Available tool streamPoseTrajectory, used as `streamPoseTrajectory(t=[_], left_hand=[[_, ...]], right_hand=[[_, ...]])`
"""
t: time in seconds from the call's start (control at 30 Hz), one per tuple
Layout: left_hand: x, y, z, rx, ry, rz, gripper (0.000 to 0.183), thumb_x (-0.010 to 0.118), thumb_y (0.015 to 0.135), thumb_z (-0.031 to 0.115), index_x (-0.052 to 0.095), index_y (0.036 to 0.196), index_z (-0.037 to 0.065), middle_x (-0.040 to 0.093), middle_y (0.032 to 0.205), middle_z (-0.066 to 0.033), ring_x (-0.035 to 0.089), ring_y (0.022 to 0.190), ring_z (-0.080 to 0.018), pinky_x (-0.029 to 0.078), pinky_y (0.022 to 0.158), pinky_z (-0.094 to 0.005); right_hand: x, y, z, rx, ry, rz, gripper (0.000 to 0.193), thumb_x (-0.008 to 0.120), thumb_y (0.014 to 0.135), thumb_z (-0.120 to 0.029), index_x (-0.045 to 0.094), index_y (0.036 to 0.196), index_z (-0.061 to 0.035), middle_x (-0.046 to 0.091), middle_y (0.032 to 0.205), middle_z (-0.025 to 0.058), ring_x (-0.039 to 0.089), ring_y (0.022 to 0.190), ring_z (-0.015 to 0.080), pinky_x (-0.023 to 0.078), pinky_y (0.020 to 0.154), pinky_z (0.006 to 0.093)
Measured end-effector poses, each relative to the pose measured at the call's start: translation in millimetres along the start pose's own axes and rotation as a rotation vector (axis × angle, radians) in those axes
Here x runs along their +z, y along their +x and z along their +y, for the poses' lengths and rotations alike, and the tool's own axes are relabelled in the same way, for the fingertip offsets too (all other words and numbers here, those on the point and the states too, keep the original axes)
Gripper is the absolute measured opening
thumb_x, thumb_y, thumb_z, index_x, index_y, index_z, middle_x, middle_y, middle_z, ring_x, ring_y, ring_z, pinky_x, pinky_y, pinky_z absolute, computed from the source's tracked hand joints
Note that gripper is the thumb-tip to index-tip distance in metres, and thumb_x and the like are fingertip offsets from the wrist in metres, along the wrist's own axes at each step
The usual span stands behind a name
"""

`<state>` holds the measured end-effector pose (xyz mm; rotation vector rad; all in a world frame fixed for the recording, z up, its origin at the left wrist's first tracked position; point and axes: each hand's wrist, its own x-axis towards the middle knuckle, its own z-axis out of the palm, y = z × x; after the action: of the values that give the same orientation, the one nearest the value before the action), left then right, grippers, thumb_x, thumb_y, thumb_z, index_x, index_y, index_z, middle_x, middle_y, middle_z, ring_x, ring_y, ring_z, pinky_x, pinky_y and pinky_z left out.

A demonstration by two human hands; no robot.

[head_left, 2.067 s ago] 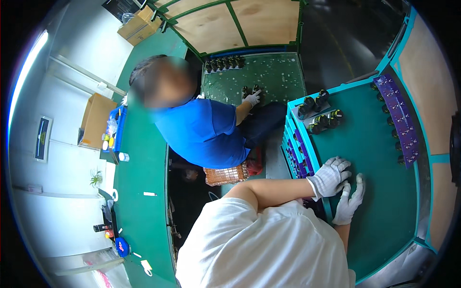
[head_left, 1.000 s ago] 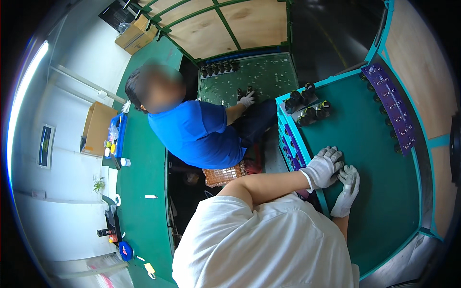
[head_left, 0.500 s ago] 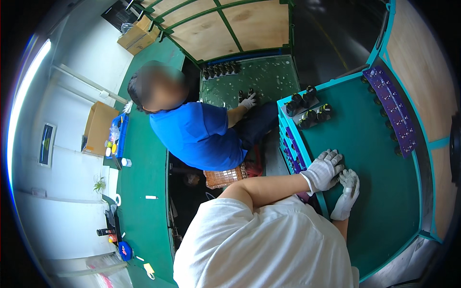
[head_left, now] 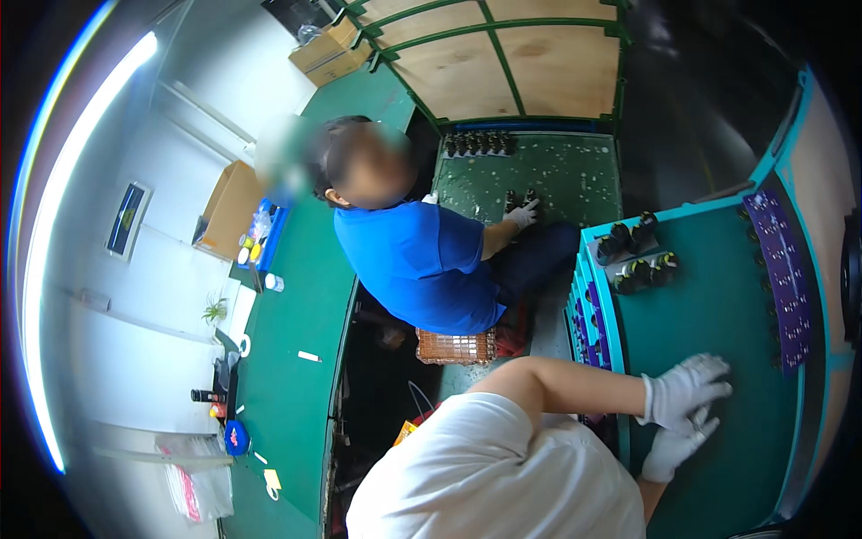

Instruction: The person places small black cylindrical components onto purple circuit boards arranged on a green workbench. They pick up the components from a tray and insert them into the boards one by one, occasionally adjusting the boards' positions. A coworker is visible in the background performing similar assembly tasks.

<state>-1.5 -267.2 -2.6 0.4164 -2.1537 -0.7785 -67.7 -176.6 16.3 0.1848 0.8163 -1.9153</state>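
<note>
My left hand (head_left: 686, 393), in a white knit glove, hovers over the green top of the workbench (head_left: 709, 319). Its fingers are stretched out with nothing visible in them. Just below it, my right hand (head_left: 675, 451), also gloved, points its fingers up toward the left palm. The two hands touch or overlap, and part of the right fingers is hidden. Nearest to them on the bench are two small grey trays of black round parts (head_left: 645, 273), some with yellow-green marks. Along the right edge lies a curved purple strip (head_left: 779, 278) studded with shiny pins, black parts beside it.
A co-worker in a blue shirt (head_left: 417, 260) sits at left, one gloved hand (head_left: 522, 215) by dark parts on a speckled green table (head_left: 566, 171). Purple pieces (head_left: 588, 314) fill shelves under my bench. A long green counter (head_left: 301, 386) runs along the left wall.
My view has shifted, so the scene sits farther right and lower. My hands have moved from fingertips meeting to the left hand spread over the right. The co-worker stays at the same parts.
</note>
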Motion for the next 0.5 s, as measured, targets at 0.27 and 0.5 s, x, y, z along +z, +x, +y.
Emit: streamPoseTrajectory(t=[0.27, 0.5], left_hand=[[137.4, 61.4, -20.8, 0.284, -0.173, -0.154, 0.084, 0.075, 0.046, 0.045, 0.056, 0.121, 0.013, 0.051, 0.124, -0.0218, 0.045, 0.122, -0.0419, 0.026, 0.109, -0.0591], [158.1, 50.2, -34.1, 0.218, -0.295, -0.208, 0.065, 0.071, 0.053, 0.046, 0.062, 0.109, 0.015, 0.058, 0.108, -0.0174, 0.053, 0.109, -0.0382, 0.025, 0.108, -0.0599]], right_hand=[[-44.0, 46.8, -46.6, -0.206, 0.001, -0.846, 0.042, 0.035, 0.103, -0.021, 0.038, 0.141, -0.004, 0.035, 0.148, 0.0103, 0.037, 0.134, 0.0205, 0.026, 0.115, 0.0346], [-81.3, 36.2, -38.7, -0.526, -0.609, -0.218, 0.042, 0.034, 0.103, -0.022, 0.038, 0.141, -0.0048, 0.035, 0.148, 0.0098, 0.037, 0.134, 0.0194, 0.027, 0.114, 0.0359]])
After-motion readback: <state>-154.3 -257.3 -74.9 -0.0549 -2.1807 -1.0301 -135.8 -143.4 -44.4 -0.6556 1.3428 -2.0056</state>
